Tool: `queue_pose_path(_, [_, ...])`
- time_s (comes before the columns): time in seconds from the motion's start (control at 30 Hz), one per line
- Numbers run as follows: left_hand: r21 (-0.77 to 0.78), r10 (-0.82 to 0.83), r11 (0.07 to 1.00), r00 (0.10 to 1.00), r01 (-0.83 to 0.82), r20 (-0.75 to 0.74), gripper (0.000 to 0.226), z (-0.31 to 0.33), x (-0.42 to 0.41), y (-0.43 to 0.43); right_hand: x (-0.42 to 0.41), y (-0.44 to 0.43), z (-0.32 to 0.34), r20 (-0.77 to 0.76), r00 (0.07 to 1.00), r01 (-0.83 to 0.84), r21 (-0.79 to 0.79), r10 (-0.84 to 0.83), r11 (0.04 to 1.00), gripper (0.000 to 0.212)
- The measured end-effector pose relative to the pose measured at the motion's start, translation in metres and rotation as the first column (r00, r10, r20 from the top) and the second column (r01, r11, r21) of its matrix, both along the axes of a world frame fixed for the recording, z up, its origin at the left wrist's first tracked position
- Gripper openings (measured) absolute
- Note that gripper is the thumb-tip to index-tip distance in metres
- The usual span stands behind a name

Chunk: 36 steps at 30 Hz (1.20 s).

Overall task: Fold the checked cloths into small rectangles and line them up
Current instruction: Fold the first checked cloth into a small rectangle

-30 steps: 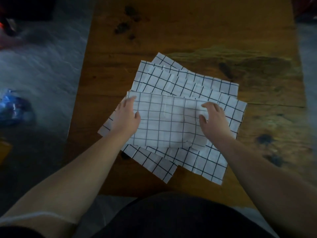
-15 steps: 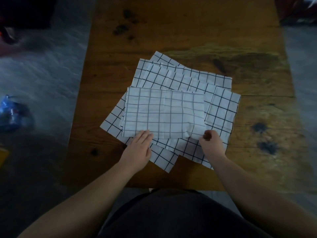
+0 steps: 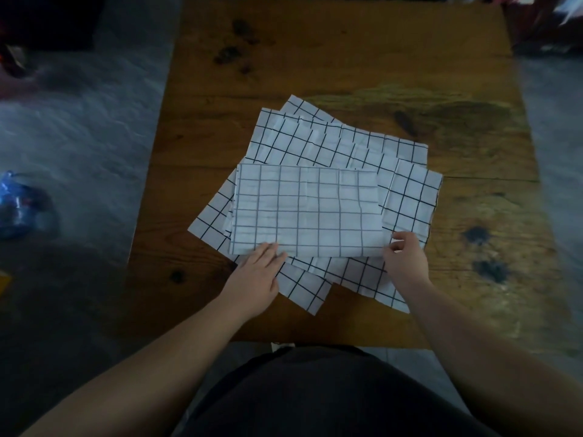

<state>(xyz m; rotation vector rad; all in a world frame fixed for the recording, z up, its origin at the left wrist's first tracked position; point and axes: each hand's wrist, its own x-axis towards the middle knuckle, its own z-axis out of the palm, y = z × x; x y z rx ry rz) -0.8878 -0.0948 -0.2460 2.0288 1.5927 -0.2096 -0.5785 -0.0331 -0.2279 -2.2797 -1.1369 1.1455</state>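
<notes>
At the middle of the wooden table (image 3: 347, 58), I saw the folded cloth (image 3: 307, 212) lying on the pile of spread checked cloths (image 3: 407, 197). The left hand (image 3: 255, 275) lay flat, fingers straight, on its 7 o'clock edge; the right hand (image 3: 407, 260) pinched its 5 o'clock corner.

A brown wooden tabletop (image 3: 347, 58), worn pale and greenish toward the right and spotted with dark knots, stands on a grey floor (image 3: 79, 137). On the floor at the left lies something blue and crumpled (image 3: 19, 209); a black shape (image 3: 47, 20) sits far left, red clutter (image 3: 542, 20) far right. The light is dim
</notes>
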Motion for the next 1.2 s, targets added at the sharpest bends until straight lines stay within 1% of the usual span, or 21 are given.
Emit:
queue_pose_path(0.07, [0.035, -0.006, 0.999, 1.0, 0.007, -0.017, 0.061, 0.003, 0.003, -0.002, -0.005, -0.003, 0.003, 0.074, 0.997, -0.034, 0.046, 0.03, 0.998, 0.04])
queue_pose_path(0.1, [0.054, -0.022, 0.998, 1.0, 0.023, -0.022, 0.061, 0.005, 0.006, -0.003, -0.009, -0.005, 0.005, 0.13, 0.987, -0.11, 0.086, 0.098, 0.99, 0.041])
queue_pose_path(0.13, [0.066, -0.047, 0.997, 0.999, 0.049, -0.024, 0.061, 0.006, 0.01, -0.004, -0.015, -0.009, 0.008, 0.19, 0.959, -0.235, 0.115, 0.21, 0.965, 0.042])
queue_pose_path(0.17, [0.07, -0.074, 0.995, 0.997, 0.076, -0.026, 0.062, 0.008, 0.015, -0.005, -0.024, -0.014, 0.011, 0.251, 0.9, -0.394, 0.124, 0.356, 0.911, 0.043])
queue_pose_path(0.2, [0.069, -0.095, 0.993, 0.995, 0.097, -0.03, 0.062, 0.009, 0.021, -0.005, -0.034, -0.019, 0.013, 0.299, 0.806, -0.56, 0.106, 0.511, 0.822, 0.046])
queue_pose_path(0.23, [0.063, -0.108, 0.992, 0.993, 0.11, -0.037, 0.062, 0.009, 0.027, -0.005, -0.045, -0.025, 0.012, 0.334, 0.686, -0.702, 0.069, 0.647, 0.709, 0.049])
queue_pose_path(0.27, [0.057, -0.115, 0.991, 0.992, 0.117, -0.046, 0.063, 0.009, 0.033, -0.003, -0.057, -0.031, 0.011, 0.359, 0.56, -0.805, 0.024, 0.746, 0.593, 0.054])
queue_pose_path(0.3, [0.05, -0.117, 0.992, 0.992, 0.12, -0.058, 0.064, 0.008, 0.038, -0.002, -0.068, -0.037, 0.006, 0.371, 0.447, -0.872, -0.025, 0.814, 0.49, 0.059])
queue_pose_path(0.33, [0.044, -0.115, 0.992, 0.991, 0.118, -0.072, 0.066, 0.005, 0.041, -0.001, -0.077, -0.043, 0.001, 0.377, 0.361, -0.906, -0.074, 0.853, 0.416, 0.061])
queue_pose_path(0.37, [0.033, -0.111, 0.993, 0.99, 0.115, -0.087, 0.067, 0.003, 0.043, 0.001, -0.084, -0.047, -0.004, 0.38, 0.308, -0.92, -0.116, 0.872, 0.375, 0.062])
queue_pose_path(0.4, [0.02, -0.109, 0.994, 0.989, 0.112, -0.1, 0.068, 0.0, 0.042, 0.001, -0.089, -0.05, -0.009, 0.384, 0.282, -0.922, -0.145, 0.879, 0.359, 0.064])
queue_pose_path(0.43, [0.01, -0.11, 0.994, 0.988, 0.112, -0.109, 0.069, -0.002, 0.041, 0.002, -0.092, -0.051, -0.013, 0.389, 0.271, -0.92, -0.165, 0.88, 0.356, 0.067])
queue_pose_path(0.5, [0.012, -0.119, 0.993, 0.987, 0.121, -0.111, 0.068, -0.007, 0.036, 0.002, -0.093, -0.052, -0.021, 0.396, 0.264, -0.913, -0.191, 0.879, 0.36, 0.066])
queue_pose_path(0.63, [0.052, -0.116, 0.991, 0.986, 0.123, -0.117, 0.065, -0.011, 0.021, -0.003, -0.084, -0.053, -0.028, 0.426, 0.279, -0.904, -0.187, 0.861, 0.385, 0.065])
queue_pose_path(0.77, [0.065, -0.036, 0.997, 0.994, 0.043, -0.108, 0.064, -0.012, -0.009, -0.011, -0.055, -0.057, -0.028, 0.446, 0.359, -0.843, -0.224, 0.82, 0.49, 0.062])
queue_pose_path(0.9, [0.077, 0.053, 0.996, 0.985, -0.041, -0.161, 0.065, -0.014, -0.043, -0.023, -0.019, -0.063, -0.027, 0.47, 0.418, -0.781, -0.25, 0.777, 0.572, 0.064])
queue_pose_path(1.07, [0.057, 0.14, 0.99, 0.97, -0.131, -0.197, 0.068, -0.015, -0.053, -0.029, -0.017, -0.066, -0.024, 0.482, 0.496, -0.693, -0.282, 0.722, 0.664, 0.065])
queue_pose_path(1.13, [0.059, 0.17, 0.985, 0.966, -0.161, -0.195, 0.069, -0.009, -0.043, -0.027, -0.028, -0.068, -0.022, 0.479, 0.491, -0.689, -0.297, 0.728, 0.661, 0.067])
queue_pose_path(1.2, [0.085, 0.138, 0.988, 0.977, -0.126, -0.165, 0.069, 0.0, -0.026, -0.022, -0.045, -0.069, -0.019, 0.46, 0.463, -0.738, -0.272, 0.757, 0.617, 0.066])
